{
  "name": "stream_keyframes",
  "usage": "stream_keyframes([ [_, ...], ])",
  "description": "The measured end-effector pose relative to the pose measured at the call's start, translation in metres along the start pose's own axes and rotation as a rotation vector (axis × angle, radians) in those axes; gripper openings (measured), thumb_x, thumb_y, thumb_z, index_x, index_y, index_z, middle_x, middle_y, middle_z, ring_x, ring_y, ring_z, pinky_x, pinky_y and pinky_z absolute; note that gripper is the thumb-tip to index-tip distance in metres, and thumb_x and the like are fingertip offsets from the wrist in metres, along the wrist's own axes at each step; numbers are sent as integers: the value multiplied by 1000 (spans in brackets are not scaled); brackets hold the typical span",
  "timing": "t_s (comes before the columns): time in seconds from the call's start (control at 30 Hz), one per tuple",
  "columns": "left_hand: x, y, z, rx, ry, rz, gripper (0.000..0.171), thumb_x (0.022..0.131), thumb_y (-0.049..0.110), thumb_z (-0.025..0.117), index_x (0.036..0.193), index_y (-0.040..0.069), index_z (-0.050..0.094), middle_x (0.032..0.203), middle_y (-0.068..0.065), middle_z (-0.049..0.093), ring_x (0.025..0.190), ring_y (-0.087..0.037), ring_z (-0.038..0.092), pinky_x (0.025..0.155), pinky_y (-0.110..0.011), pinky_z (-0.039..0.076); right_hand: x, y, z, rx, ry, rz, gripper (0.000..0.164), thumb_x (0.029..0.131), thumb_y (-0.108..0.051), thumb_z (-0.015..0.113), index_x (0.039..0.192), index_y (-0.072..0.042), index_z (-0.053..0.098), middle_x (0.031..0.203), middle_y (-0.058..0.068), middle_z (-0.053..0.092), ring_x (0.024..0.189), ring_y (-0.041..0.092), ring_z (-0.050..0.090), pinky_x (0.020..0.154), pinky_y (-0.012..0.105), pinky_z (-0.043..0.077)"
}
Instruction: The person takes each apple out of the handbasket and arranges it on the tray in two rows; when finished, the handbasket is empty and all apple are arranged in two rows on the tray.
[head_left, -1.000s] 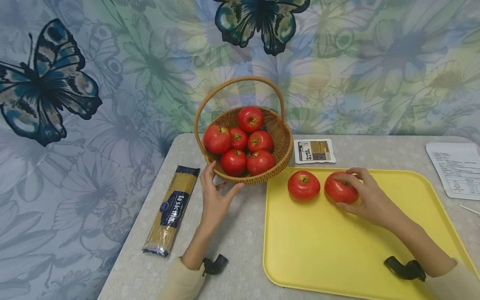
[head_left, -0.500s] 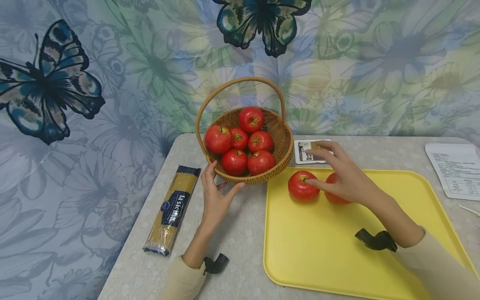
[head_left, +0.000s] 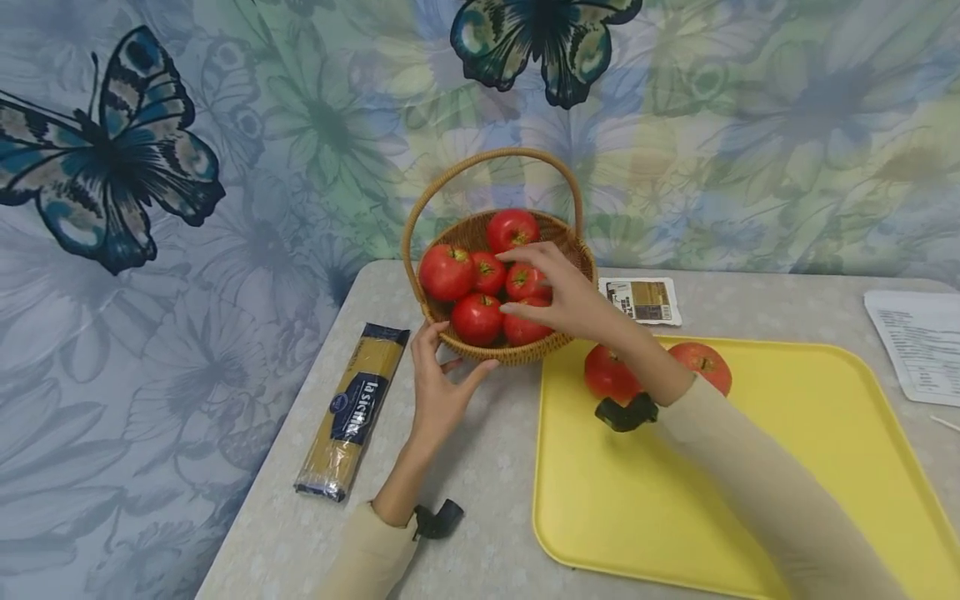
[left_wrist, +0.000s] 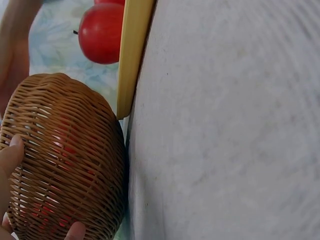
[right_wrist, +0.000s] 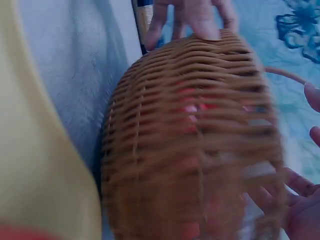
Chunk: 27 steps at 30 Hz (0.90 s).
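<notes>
A wicker basket (head_left: 517, 354) with a tall handle holds several red apples (head_left: 447, 272). My left hand (head_left: 438, 400) holds the basket's near left side, its fingers at the rim and its thumb against the woven wall. Over the basket's right half reaches my right hand (head_left: 570, 296). Its thumb and fingers are spread apart above an apple (head_left: 523, 282); whether they touch it I cannot tell. Two more apples lie on the yellow tray (head_left: 645, 500): one (head_left: 609, 371) partly behind my right wrist, the other (head_left: 705, 360) partly behind the sleeve.
A pack of spaghetti (head_left: 356, 408) lies on the table left of my left hand. Behind the tray sits a small flat packet (head_left: 641, 300). A printed sheet (head_left: 915, 342) is at the right. A patterned cloth wall (head_left: 315, 167) stands behind the table.
My right hand has left the right-hand apple on the tray and moved left and away from me, over the basket. The left hand stays at the basket.
</notes>
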<state>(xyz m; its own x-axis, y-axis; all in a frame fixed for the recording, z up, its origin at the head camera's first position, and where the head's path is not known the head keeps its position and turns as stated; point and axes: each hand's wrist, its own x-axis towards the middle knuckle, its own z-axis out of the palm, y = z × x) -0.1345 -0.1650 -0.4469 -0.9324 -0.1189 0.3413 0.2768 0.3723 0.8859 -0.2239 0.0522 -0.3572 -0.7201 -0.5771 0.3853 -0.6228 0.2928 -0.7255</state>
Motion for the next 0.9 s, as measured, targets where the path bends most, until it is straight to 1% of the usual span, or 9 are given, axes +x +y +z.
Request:
stream_keyframes([
  [0.13,1,-2,1,11,2,3,81,78,18,84,139,3,34,156,-20,17,141,-30,32,91,-54,54,32,6,19,-37,-69,29,63,88,-33,75,142,-17,48,141,12,42,124,26,45,96,52,49],
  [0.2,1,-2,1,17,0,5,80,78,23,84,138,5,35,155,-18,19,139,-26,34,91,-51,55,44,10,26,-30,-97,47,64,89,-34,73,144,-16,46,143,12,43,126,29,44,100,54,46],
  [0.27,0,-1,2,26,-3,10,79,78,28,84,137,7,36,155,-16,20,138,-24,35,90,-48,56,53,13,33,-5,-115,68,65,89,-35,72,145,-16,45,144,10,44,126,30,43,100,55,46],
  [0.37,-1,-1,3,29,-7,19,79,78,31,84,137,9,37,155,-13,22,136,-22,36,89,-48,56,62,17,39,33,-120,100,65,89,-36,72,145,-19,44,146,4,45,131,26,39,106,55,42],
  [0.47,-1,-1,4,30,-6,22,78,77,30,84,136,9,37,155,-13,22,135,-23,37,89,-49,56,68,20,45,43,-119,127,63,90,-37,71,146,-22,44,147,-1,45,133,22,38,108,51,41],
  [0.6,-1,0,2,17,2,11,78,76,22,86,135,5,38,156,-17,21,135,-28,37,89,-54,54,74,23,53,43,-136,150,64,92,-37,69,148,-23,42,147,1,45,136,23,36,111,50,38],
  [0.7,-2,12,0,11,-4,-3,76,77,17,85,134,-1,37,156,-22,19,137,-31,35,90,-56,53,79,23,57,39,-154,172,65,93,-38,68,149,-25,39,150,2,42,139,23,34,113,52,36],
  [0.83,-4,31,-6,18,-11,-13,70,79,14,83,130,-1,38,155,-26,18,138,-32,34,91,-55,53,85,23,62,25,-164,181,64,93,-36,67,149,-25,39,149,3,42,139,22,36,113,50,36],
  [0.9,-4,35,-7,17,-8,-9,68,79,13,83,129,-1,38,154,-27,19,137,-32,34,90,-55,53,88,24,64,14,-158,181,62,92,-34,69,148,-25,41,146,5,44,136,22,39,112,49,38],
])
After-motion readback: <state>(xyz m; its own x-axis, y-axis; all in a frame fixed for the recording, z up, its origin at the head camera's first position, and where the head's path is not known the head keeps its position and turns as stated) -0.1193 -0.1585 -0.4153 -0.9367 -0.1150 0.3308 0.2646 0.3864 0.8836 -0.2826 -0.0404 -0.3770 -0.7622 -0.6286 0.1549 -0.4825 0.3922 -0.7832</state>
